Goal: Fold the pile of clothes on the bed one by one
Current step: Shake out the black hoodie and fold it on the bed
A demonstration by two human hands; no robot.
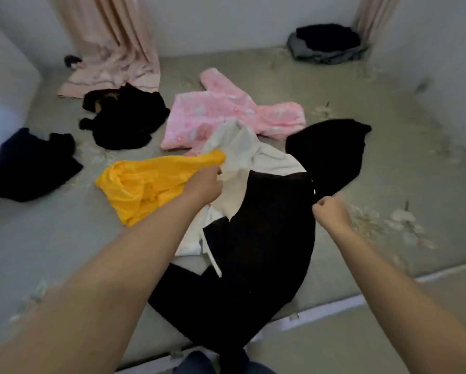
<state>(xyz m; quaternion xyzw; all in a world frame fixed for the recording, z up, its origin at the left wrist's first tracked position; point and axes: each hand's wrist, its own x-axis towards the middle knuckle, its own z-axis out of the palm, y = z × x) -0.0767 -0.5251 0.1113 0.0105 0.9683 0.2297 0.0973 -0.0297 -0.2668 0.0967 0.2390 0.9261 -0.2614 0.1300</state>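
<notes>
- The left hand (206, 183), in the middle of the frame, had its fingers curled around the edge of a yellow garment (148, 184), which spread toward the left over the bed (388, 163).
- The right hand (330, 211), right of centre, was closed in a fist and pinched the edge of a large black garment (266, 238).
- This black garment ran from the lower centre of the frame up to the right of centre, and its lower end hung over the near edge of the bed.
- A white garment (242, 155) lay between the yellow one and the black one, partly under the black cloth.
- A pink fleece garment (226, 114) lay spread out above the centre, touching the white one.
- A crumpled black piece (124, 120) lay left of the pink one, and a dark folded piece (29, 166) lay at the left edge.
- A dark stack (327, 43) stood in the upper right corner of the bed, near the wall.
- A pale pink curtain (110, 44) hung down to the bed in the upper left.
</notes>
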